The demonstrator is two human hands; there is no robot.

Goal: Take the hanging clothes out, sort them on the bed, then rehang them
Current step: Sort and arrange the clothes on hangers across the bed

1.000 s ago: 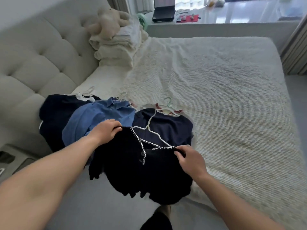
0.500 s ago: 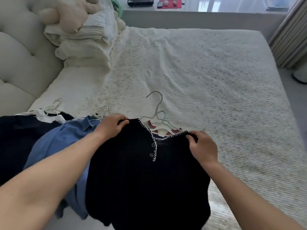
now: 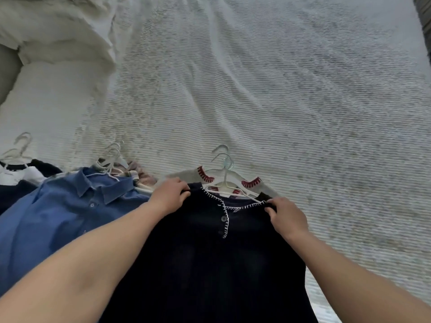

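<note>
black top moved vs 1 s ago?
Yes. The black top has shifted up and right, now covering the navy garment beneath, its collar reaching the red-trimmed collar.

Home bedroom. Bed (image 3: 303, 101) with ribbed off-white bedspread stretches ahead of and to the right of both hands. Stack of folded cream bedding (image 3: 58, 31) far ahead-left of the left hand. Hangered clothes lie in a row at the near edge: blue collared shirt (image 3: 58, 217) just left of the left hand, white hangers (image 3: 224, 173) between and just beyond the hands
</note>
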